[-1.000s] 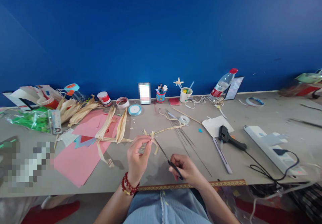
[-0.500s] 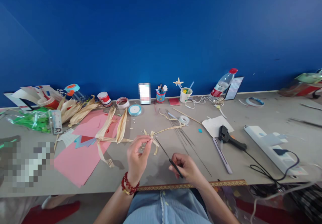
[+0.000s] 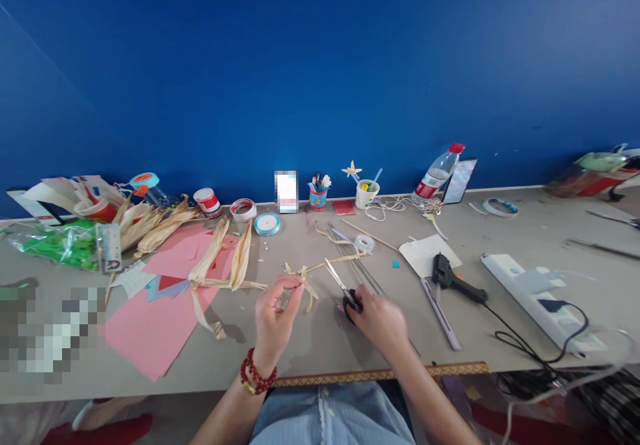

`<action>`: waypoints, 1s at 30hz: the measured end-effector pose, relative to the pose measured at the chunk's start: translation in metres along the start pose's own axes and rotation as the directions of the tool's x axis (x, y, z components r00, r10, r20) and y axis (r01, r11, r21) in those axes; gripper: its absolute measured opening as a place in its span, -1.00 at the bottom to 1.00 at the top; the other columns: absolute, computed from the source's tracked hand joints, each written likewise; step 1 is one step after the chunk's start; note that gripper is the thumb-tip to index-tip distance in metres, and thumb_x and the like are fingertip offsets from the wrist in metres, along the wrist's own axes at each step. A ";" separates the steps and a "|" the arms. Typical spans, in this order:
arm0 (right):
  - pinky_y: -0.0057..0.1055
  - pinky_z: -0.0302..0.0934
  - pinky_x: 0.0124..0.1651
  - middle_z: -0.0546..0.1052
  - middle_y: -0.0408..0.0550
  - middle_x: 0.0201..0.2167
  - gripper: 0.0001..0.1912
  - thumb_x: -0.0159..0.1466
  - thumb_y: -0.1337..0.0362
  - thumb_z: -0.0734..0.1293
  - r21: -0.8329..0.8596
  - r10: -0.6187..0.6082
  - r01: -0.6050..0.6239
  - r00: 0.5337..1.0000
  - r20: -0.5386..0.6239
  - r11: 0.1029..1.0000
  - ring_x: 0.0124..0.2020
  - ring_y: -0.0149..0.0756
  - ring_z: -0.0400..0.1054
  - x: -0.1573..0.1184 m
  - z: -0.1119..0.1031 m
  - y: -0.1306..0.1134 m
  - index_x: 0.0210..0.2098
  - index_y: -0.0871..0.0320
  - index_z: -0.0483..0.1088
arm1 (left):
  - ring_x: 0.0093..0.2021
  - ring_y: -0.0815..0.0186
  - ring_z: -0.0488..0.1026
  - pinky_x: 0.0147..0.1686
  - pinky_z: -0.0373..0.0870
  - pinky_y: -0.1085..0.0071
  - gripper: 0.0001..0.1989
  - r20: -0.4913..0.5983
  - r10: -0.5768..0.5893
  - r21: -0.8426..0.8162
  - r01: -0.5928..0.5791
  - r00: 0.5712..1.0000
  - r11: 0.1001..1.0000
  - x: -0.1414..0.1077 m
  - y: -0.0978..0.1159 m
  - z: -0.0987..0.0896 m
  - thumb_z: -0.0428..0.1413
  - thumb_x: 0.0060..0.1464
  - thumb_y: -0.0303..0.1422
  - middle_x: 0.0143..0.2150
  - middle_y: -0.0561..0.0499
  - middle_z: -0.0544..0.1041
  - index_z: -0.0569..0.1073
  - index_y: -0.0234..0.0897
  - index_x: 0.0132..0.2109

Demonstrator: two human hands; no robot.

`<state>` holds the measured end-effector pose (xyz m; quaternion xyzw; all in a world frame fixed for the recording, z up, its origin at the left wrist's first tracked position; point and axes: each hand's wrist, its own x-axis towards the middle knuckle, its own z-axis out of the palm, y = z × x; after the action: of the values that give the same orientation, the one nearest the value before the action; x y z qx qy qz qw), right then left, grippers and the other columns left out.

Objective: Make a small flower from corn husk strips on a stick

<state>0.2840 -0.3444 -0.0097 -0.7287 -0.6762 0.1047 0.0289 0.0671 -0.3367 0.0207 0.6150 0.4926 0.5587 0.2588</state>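
Observation:
My left hand pinches a knotted piece of dried corn husk between thumb and fingertips; short husk ends stick out around the pinch. To its left, a twisted husk strip runs along the table toward two wider husk pieces. My right hand is closed around the black handles of a pair of scissors. The blades point up and left, slightly parted, a little to the right of the knot and not touching it. Thin wires lie behind the right hand.
Pink paper sheets lie at left. A black glue gun, a lilac cutter knife and a white power strip with cables are at right. Along the blue wall stand a pen cup, a white cup and a leaning bottle.
My right hand has turned the scissors so the blades now show flat and parted, and it has moved slightly right and up. My left hand keeps its pinch almost in place.

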 end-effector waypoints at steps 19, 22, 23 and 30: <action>-0.49 0.02 -0.44 0.48 -0.22 -0.49 -0.87 0.11 0.25 0.42 0.458 -0.275 0.161 0.942 0.193 0.874 -0.47 -0.39 0.32 0.030 -0.030 0.010 -0.36 0.10 0.40 | -0.17 0.22 0.54 -0.12 0.47 0.30 -0.89 0.079 0.122 -0.040 -0.119 0.989 0.992 0.001 0.001 -0.002 0.12 0.16 -0.50 -0.25 -0.05 0.60 0.53 -0.22 -0.24; -0.48 0.05 -0.45 0.42 -0.20 -0.55 -0.80 0.26 0.12 0.33 0.782 -0.388 0.186 0.919 0.076 0.594 -0.53 -0.41 0.24 0.023 -0.038 -0.006 -0.37 0.13 0.39 | -0.16 0.22 0.53 -0.12 0.46 0.29 -0.87 0.101 0.171 -0.021 -0.170 0.980 0.985 0.001 0.002 0.000 0.12 0.15 -0.52 -0.24 -0.05 0.59 0.52 -0.22 -0.23; -0.48 0.05 -0.46 0.40 -0.20 -0.55 -0.75 0.28 0.07 0.31 0.850 -0.419 0.185 0.907 0.046 0.493 -0.54 -0.42 0.21 0.021 -0.040 -0.014 -0.36 0.14 0.39 | -0.16 0.22 0.53 -0.12 0.46 0.29 -0.87 0.107 0.190 -0.017 -0.189 0.976 0.982 0.001 0.003 0.001 0.12 0.15 -0.53 -0.23 -0.06 0.59 0.52 -0.22 -0.23; -0.51 -0.01 -0.50 0.37 -0.19 -0.58 -0.67 0.22 0.05 0.38 0.955 -0.426 0.101 0.904 0.029 0.280 -0.56 -0.48 0.11 0.014 -0.034 -0.048 -0.49 0.18 0.34 | -0.14 0.23 0.52 -0.09 0.46 0.26 -0.84 0.114 0.283 -0.012 -0.284 0.952 0.959 -0.001 0.006 -0.001 0.10 0.15 -0.58 -0.21 -0.07 0.58 0.47 -0.24 -0.20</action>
<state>0.2446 -0.3235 0.0309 -0.4292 -0.5981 0.5698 0.3652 0.0685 -0.3397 0.0258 0.7111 0.3847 0.5526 0.2024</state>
